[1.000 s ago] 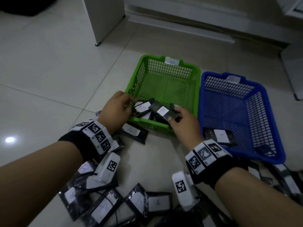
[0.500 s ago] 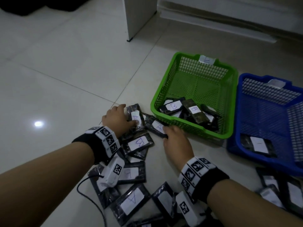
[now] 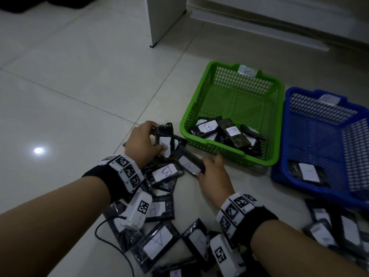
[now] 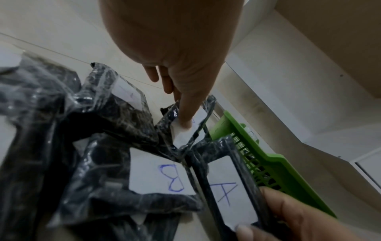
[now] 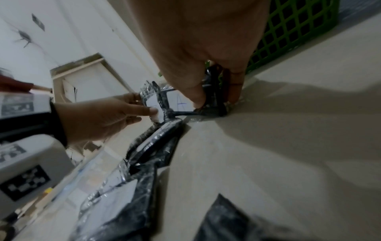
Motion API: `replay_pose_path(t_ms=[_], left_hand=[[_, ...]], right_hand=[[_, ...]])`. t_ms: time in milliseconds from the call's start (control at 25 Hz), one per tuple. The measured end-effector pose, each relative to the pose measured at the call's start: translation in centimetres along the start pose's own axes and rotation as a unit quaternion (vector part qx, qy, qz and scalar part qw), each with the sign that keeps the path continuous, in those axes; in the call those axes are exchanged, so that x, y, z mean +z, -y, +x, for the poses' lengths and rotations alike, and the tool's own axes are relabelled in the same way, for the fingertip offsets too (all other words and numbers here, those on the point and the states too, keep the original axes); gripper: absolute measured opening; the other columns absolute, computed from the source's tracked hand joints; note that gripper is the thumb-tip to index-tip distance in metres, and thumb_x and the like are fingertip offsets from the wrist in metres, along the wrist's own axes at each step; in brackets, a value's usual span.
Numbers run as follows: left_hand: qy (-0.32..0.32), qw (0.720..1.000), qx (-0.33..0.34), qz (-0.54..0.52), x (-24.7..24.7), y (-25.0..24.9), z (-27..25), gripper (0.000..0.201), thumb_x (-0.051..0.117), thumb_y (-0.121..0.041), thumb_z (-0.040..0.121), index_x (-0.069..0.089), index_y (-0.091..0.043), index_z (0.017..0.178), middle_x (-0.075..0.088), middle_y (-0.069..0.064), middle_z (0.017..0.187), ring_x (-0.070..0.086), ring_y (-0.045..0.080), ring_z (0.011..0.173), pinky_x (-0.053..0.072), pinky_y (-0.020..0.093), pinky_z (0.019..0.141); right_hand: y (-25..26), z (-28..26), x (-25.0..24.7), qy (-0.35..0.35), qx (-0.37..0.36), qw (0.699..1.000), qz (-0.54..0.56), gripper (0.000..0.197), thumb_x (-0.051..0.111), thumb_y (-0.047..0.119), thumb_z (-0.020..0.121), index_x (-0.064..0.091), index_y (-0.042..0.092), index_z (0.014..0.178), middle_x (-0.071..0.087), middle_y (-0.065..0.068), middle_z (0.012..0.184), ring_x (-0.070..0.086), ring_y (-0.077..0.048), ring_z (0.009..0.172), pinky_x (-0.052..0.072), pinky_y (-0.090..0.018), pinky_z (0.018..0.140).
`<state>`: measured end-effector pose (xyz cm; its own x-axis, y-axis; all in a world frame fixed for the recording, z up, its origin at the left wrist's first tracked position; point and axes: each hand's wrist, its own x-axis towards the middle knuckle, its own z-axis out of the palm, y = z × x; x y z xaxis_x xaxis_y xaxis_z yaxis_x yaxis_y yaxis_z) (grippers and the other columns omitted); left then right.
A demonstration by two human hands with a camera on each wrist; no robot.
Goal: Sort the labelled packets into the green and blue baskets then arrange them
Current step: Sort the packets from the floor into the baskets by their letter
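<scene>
On the floor left of the green basket (image 3: 199,100), my left hand (image 3: 142,141) pinches a black packet with a white label (image 3: 164,140), thumb on the label; its letter is hidden. My right hand (image 3: 212,172) grips another black packet marked A (image 3: 189,163) by its near end, thumb on top. In the left wrist view the A packet (image 4: 230,194) lies beside a packet marked B (image 4: 164,176). The green basket holds several packets, two showing B (image 3: 207,126). The blue basket (image 3: 283,136) holds one labelled packet (image 3: 308,171).
Many more labelled black packets lie scattered on the white tiled floor near my wrists (image 3: 157,242) and at the lower right (image 3: 339,226). A white cabinet leg (image 3: 159,23) and a wall base stand beyond the baskets. A thin black cable (image 3: 111,242) loops at lower left.
Both hands left the green basket and came down to the packets on the floor. The left hand now pinches one packet; the right hand has taken hold of the A packet.
</scene>
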<state>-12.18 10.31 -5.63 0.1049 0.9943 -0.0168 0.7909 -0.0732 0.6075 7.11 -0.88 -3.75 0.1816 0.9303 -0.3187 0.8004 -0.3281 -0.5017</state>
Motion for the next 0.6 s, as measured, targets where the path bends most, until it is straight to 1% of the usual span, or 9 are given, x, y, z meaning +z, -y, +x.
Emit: replay_pose_path(t_ms=[80,160,200,280,360,440,520,560,600], left_hand=[[-0.022,0.999,0.012,-0.045,-0.4,-1.2,-0.9,0.036,0.073,-0.025,0.077,0.058,-0.015,0.107,0.056,0.002,0.104,0.054,0.021,0.102,0.041,0.027,0.082],[-0.012,0.994,0.001,-0.109,-1.3,-2.7,-1.6,0.016,0.064,-0.024,0.086,0.057,-0.020,0.100,0.057,-0.002,0.094,0.056,0.017,0.088,0.040,0.024,0.070],[-0.005,0.990,-0.001,-0.140,-1.7,-3.4,-2.0,0.010,0.061,-0.026,0.088,0.055,-0.023,0.096,0.059,-0.002,0.088,0.057,0.017,0.080,0.042,0.025,0.065],[0.000,0.980,0.007,-0.201,-2.6,-5.0,-2.8,0.008,0.059,-0.030,0.089,0.053,-0.026,0.089,0.061,0.000,0.081,0.058,0.017,0.069,0.048,0.029,0.065],[0.019,0.965,0.012,-0.262,-2.8,-6.8,-3.6,0.006,0.057,-0.026,0.092,0.055,-0.025,0.087,0.061,0.008,0.082,0.058,0.013,0.065,0.053,0.027,0.060],[0.044,0.952,0.016,-0.302,-1.8,-9.2,-4.0,0.006,0.057,-0.024,0.093,0.060,-0.020,0.096,0.060,0.018,0.087,0.057,0.015,0.067,0.052,0.024,0.054],[0.063,0.944,0.030,-0.322,-0.1,-12.2,-4.1,0.019,0.061,-0.025,0.090,0.059,-0.022,0.109,0.059,0.014,0.081,0.055,0.015,0.066,0.050,0.024,0.051],[0.077,0.936,0.040,-0.340,1.0,-14.1,-4.2,0.027,0.064,-0.023,0.088,0.055,-0.023,0.113,0.058,0.009,0.077,0.054,0.013,0.064,0.048,0.024,0.052],[0.093,0.927,0.045,-0.362,2.1,-15.9,-4.2,0.033,0.066,-0.020,0.086,0.051,-0.023,0.115,0.057,0.006,0.074,0.054,0.013,0.062,0.047,0.025,0.053]], right_hand=[[-0.3,-0.9,-0.8,-0.002,0.000,0.999,0.051,0.027,0.055,0.016,0.093,0.051,0.011,0.119,0.044,-0.008,0.127,0.057,-0.025,0.105,0.041,-0.021,0.079],[-0.5,-1.8,-1.9,-0.007,0.010,0.992,0.123,0.026,0.056,0.019,0.092,0.052,0.012,0.117,0.057,-0.007,0.112,0.058,-0.021,0.094,0.042,-0.020,0.071],[-0.7,-2.1,-2.5,-0.014,0.014,0.988,0.156,0.025,0.057,0.020,0.091,0.054,0.013,0.114,0.060,-0.004,0.103,0.056,-0.017,0.087,0.041,-0.020,0.063],[-1.6,-3.1,-4.1,-0.054,0.018,0.977,0.207,0.020,0.059,0.020,0.087,0.057,0.017,0.107,0.061,0.003,0.089,0.054,-0.012,0.075,0.037,-0.015,0.053],[-2.6,-4.0,-5.8,-0.099,0.019,0.962,0.254,0.015,0.060,0.019,0.084,0.057,0.021,0.099,0.059,0.008,0.078,0.055,-0.008,0.068,0.037,-0.013,0.051],[-4.2,-4.5,-7.8,-0.150,0.024,0.945,0.289,0.014,0.061,0.016,0.084,0.055,0.021,0.096,0.056,0.011,0.073,0.053,-0.005,0.065,0.038,-0.011,0.051],[-6.4,-4.5,-9.7,-0.210,0.038,0.930,0.299,0.018,0.061,0.012,0.085,0.052,0.021,0.098,0.053,0.010,0.074,0.051,-0.004,0.065,0.039,-0.008,0.052],[-7.9,-4.6,-10.7,-0.244,0.053,0.919,0.304,0.021,0.061,0.010,0.085,0.051,0.021,0.100,0.054,0.007,0.077,0.053,-0.009,0.068,0.043,-0.011,0.057],[-9.4,-4.5,-11.5,-0.277,0.070,0.906,0.312,0.024,0.061,0.009,0.084,0.050,0.021,0.102,0.056,0.002,0.082,0.056,-0.016,0.074,0.048,-0.020,0.067]])
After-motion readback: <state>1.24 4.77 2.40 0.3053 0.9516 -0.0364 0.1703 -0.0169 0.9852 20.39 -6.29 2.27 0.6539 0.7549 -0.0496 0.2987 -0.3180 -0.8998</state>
